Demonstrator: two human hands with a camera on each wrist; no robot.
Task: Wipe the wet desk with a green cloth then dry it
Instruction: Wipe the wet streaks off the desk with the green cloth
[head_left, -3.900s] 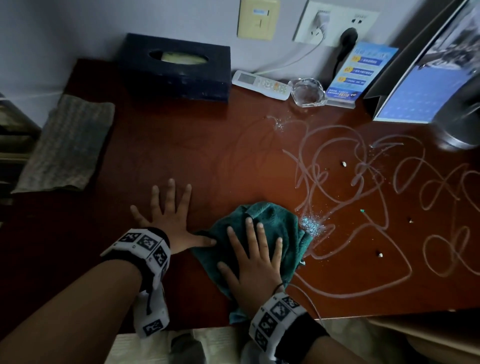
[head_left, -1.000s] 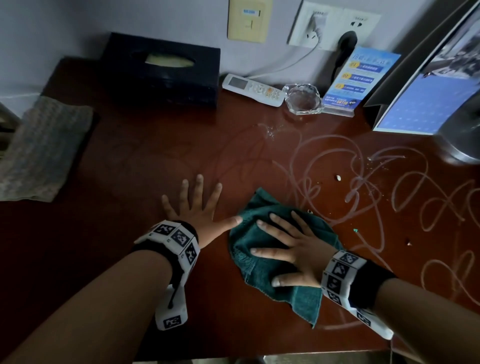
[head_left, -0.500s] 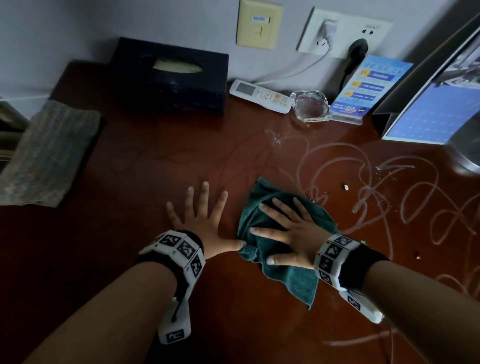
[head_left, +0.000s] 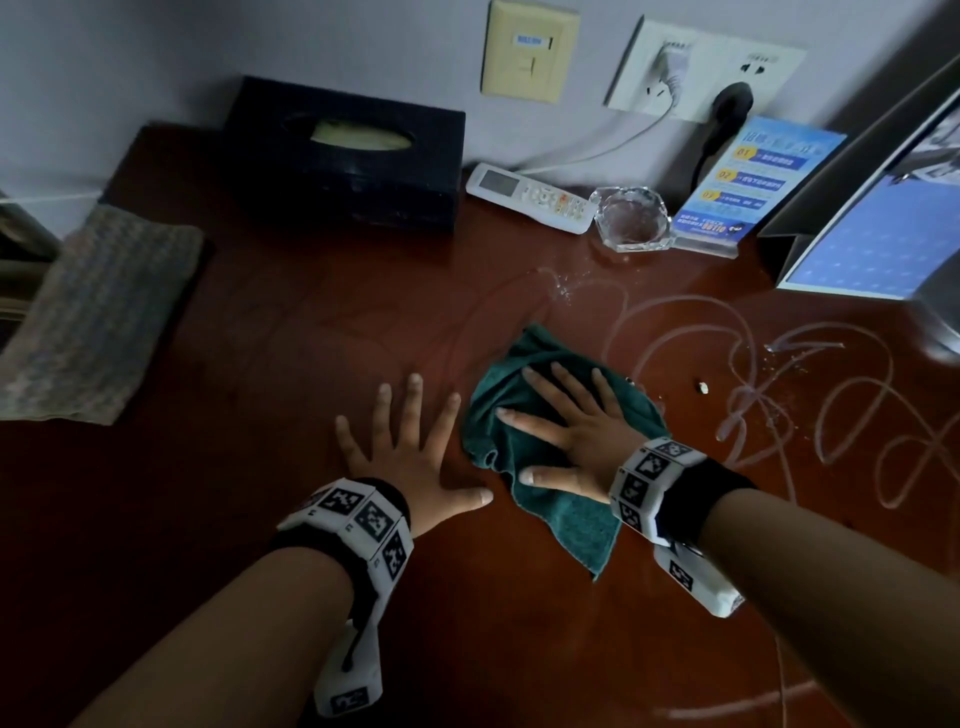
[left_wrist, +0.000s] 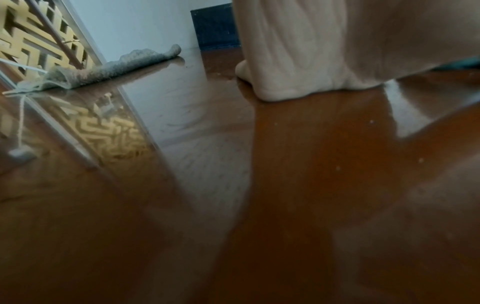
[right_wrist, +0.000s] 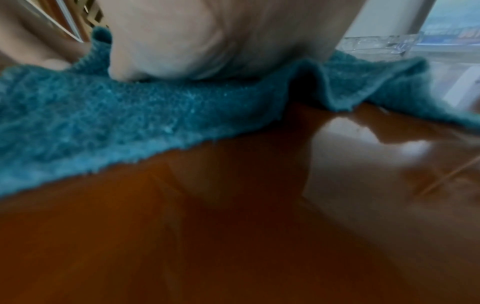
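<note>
A crumpled green cloth (head_left: 563, 512) lies on the reddish-brown desk (head_left: 291, 332), and my right hand (head_left: 571, 426) presses flat on it with fingers spread. In the right wrist view the palm (right_wrist: 207, 41) bears down on the cloth (right_wrist: 130, 115). My left hand (head_left: 405, 447) rests flat on the bare desk just left of the cloth, fingers spread, holding nothing. Whitish looping streaks (head_left: 779, 374) and small crumbs (head_left: 703, 386) cover the desk to the right of the cloth. In the left wrist view the palm (left_wrist: 298, 61) touches the glossy desk (left_wrist: 285, 164).
A grey towel (head_left: 98, 312) lies at the desk's left edge. Along the back wall stand a dark tissue box (head_left: 348, 156), a white remote (head_left: 530, 197), a glass ashtray (head_left: 631, 218), a blue leaflet stand (head_left: 748, 182) and a monitor (head_left: 883, 218).
My right hand has slid the green cloth away from me, toward the back of the desk, turning from fingers-forward to fingers-left. The left hand stays flat on the desk.
</note>
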